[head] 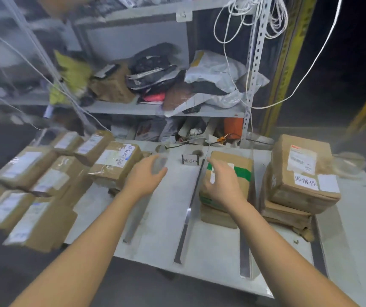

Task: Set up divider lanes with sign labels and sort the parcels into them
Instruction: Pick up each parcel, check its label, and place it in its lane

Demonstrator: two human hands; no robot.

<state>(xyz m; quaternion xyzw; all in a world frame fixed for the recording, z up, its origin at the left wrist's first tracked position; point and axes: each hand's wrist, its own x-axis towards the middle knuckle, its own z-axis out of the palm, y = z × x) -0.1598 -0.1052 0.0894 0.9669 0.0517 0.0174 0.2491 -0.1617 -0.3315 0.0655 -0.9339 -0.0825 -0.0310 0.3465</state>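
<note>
**Two hands over the lanes, parcels lying in stacks**

The right hand [224,182] is reaching over the green-taped parcel [241,167]. Its fingers are loosely spread and gripping nothing, and I cannot tell whether they are touching the cardboard. The left hand [147,177] is hovering over the tabletop [166,235] with a blurred grey thing [159,166] at its fingertips. I cannot tell whether it is holding this thing.

The green-taped parcel is lying on top of a small stack in the lane between the middle divider [188,209] and the right divider [245,251]. The sign label [189,160] is standing at the far end of the lane between the left divider [134,218] and the middle divider. Beyond the right divider, a taller stack [299,180] is sitting with a handwritten white label on its top parcel.

At the left, many more parcels [33,180] are lying close together. Behind, a metal shelf [122,108] is holding white bags [215,72], black bags [151,69] and a brown box [111,86].
</note>
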